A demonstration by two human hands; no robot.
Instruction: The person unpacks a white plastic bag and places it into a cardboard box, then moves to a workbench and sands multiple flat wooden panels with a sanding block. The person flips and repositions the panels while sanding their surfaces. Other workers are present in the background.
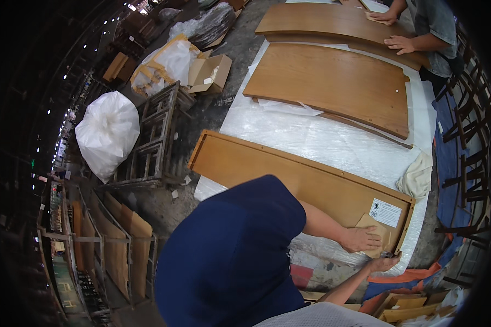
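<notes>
A long brown wooden panel (289, 169) with a raised rim lies in front of me, a white printed label (385, 212) near its right end. My left hand (360, 240) lies flat on a tan sheet (372, 223), possibly sandpaper, on the panel's face below the label. Its fingers are stretched out. At the panel's near right corner, my right hand (384, 263) is closed around the edge. Beside its fingertips is a small dark thing (387, 254) that I cannot make out. My navy sleeve (234, 234) hides the panel's near left part.
Beyond lie more wooden panels (333, 82) on white padding (311, 131). Another person's hands (401, 44) rest on the farthest one. A whitish cloth (415, 174) lies at right. Left stand a white bag (109, 133), a slatted frame (153, 141), a cardboard box (213, 73) and racked boards (109, 234).
</notes>
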